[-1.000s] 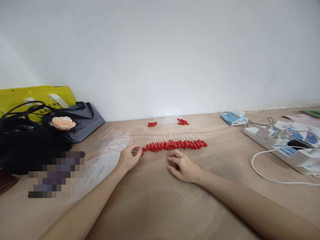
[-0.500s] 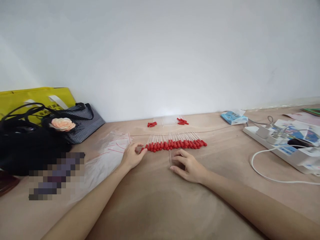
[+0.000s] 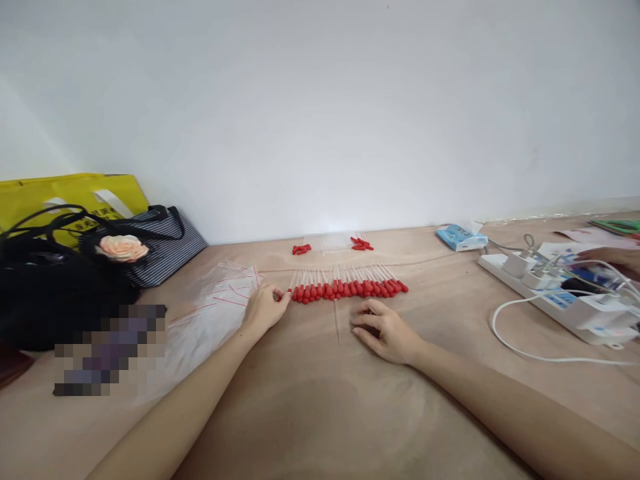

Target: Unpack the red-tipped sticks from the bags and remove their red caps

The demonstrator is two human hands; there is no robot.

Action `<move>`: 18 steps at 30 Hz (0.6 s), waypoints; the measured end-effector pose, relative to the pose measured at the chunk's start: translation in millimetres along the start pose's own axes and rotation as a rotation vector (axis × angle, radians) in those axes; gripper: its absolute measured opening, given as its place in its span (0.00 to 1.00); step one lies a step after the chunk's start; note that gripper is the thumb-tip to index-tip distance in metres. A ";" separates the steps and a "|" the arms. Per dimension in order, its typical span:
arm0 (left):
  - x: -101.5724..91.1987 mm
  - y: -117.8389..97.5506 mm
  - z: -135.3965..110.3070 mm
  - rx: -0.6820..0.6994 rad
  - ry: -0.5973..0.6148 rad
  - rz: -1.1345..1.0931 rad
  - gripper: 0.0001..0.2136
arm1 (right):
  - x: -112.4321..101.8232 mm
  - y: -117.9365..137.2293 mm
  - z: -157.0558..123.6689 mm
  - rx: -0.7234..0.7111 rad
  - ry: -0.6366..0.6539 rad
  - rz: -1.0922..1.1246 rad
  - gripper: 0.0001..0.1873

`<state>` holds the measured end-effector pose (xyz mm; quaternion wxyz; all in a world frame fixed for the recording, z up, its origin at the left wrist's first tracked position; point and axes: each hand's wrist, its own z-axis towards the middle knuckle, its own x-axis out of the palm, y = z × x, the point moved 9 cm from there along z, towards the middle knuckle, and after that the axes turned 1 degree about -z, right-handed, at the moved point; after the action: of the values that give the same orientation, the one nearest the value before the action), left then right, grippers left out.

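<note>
Droppers with red rubber bulbs (image 3: 345,289) lie side by side in a row, bulbs toward me and clear stems pointing to the wall. At the row's left end my left hand (image 3: 265,310) pinches the red bulb of one dropper (image 3: 289,291). A clear, thin glass tube without a bulb (image 3: 337,323) rests on the table just below the row's middle. To the right of that tube is my right hand (image 3: 385,331), fingers curved and apart, holding nothing. Clear zip bags with red lines (image 3: 215,303) are spread beside my left forearm.
Loose red bulbs (image 3: 301,249) and more red bulbs (image 3: 362,244) flank clear tubes (image 3: 335,250) near the wall. Bags (image 3: 150,243) stand at left. At right are a tissue pack (image 3: 461,237), a white power strip (image 3: 530,287) with cables, and another person's hand (image 3: 617,259).
My left hand has brought its dropper alongside the row's left end. My right hand has drawn away rightward from the glass tube. Another person's hand has appeared at the right edge.
</note>
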<state>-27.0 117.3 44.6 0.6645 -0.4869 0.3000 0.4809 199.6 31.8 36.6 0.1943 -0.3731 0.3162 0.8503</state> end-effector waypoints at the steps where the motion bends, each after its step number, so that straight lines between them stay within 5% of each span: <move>1: -0.2 0.5 -0.9 -0.009 -0.010 -0.007 0.10 | -0.4 0.6 0.3 -0.005 -0.003 -0.002 0.09; 12: -19.3 9.6 -14.8 -0.053 -0.161 -0.202 0.13 | -3.0 0.5 -2.4 -0.046 -0.050 -0.051 0.11; 18: -38.7 -46.9 -63.0 0.470 -0.242 -0.253 0.07 | -18.8 8.4 -5.6 -0.103 -0.246 -0.235 0.22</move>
<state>7.2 41.9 73.1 0.8447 -0.2924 0.2587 0.3661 209.9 20.1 51.2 0.3101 -0.3103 0.2002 0.8761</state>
